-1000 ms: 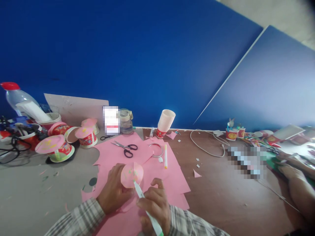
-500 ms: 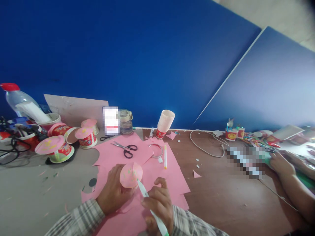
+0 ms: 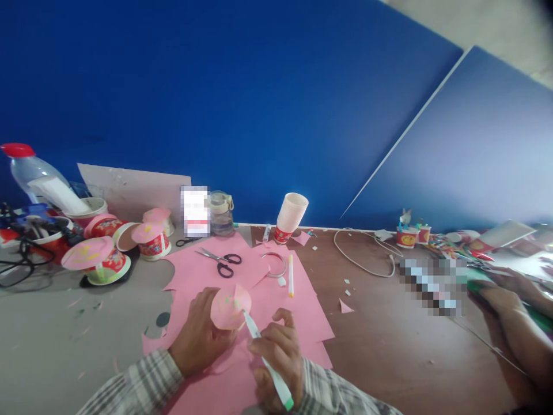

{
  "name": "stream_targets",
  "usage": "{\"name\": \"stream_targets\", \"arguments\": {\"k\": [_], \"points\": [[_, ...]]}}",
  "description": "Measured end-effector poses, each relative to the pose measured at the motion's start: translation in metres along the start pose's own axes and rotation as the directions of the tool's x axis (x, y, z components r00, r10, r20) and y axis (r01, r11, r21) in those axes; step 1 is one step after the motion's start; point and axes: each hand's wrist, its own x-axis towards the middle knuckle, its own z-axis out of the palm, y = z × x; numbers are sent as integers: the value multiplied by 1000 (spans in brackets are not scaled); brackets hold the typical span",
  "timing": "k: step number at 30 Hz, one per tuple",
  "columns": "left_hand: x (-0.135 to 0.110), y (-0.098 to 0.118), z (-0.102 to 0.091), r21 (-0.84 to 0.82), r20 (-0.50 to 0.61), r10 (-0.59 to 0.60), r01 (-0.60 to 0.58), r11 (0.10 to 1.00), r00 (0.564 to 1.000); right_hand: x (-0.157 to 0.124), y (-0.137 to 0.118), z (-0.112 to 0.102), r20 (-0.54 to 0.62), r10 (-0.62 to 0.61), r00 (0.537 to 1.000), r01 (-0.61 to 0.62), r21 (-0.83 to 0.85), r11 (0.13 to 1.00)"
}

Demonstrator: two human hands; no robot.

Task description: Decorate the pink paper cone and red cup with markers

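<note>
My left hand point(image 3: 205, 334) is closed around a paper cup, mostly hidden by the fingers and by the round pink paper top point(image 3: 230, 307) that covers it. Green and yellow marks dot that top. In my right hand point(image 3: 279, 351) is a white marker point(image 3: 256, 333) with a green end, its tip at the right edge of the pink top. Whether the tip touches the paper I cannot tell. Both hands are over pink paper sheets point(image 3: 302, 323). Beyond them lie scissors point(image 3: 220, 262) with black handles, a roll of tape point(image 3: 283, 266) and a yellow-ended marker point(image 3: 291, 276).
Several decorated cups with pink tops point(image 3: 88, 253) stand at the left, near a red-capped bottle point(image 3: 32, 167). A stack of paper cups point(image 3: 291, 213) and a water jar point(image 3: 222, 213) stand by the blue partition point(image 3: 259, 104). A co-worker's hands point(image 3: 503, 300) are at the right.
The marker tip has shifted slightly right and its green end has swung up into view. The left hand and cup have barely moved. The co-worker's hand has moved at the right.
</note>
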Motion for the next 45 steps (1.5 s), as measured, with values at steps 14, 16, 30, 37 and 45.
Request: {"name": "stream_targets", "arguments": {"k": [14,16,30,37,45], "points": [[-1,-2,0,2,11,4,-4,1000,1000,1,-5,0,13,-3,1000,3,5,1000],[-1,-3,0,2,9,-9,9,1000,1000,2,-3,-1,12,-13,1000,13,-1,1000],[-1,-3,0,-11,20,11,-10,1000,1000,0,-7,0,-21,-2,1000,3,64,998],[-2,-6,0,-8,39,22,-22,1000,999,0,-13,1,-16,-74,997,75,84,994],[1,4,-3,24,11,22,-22,999,1000,1,-10,-2,-96,4,995,3,76,997]]}}
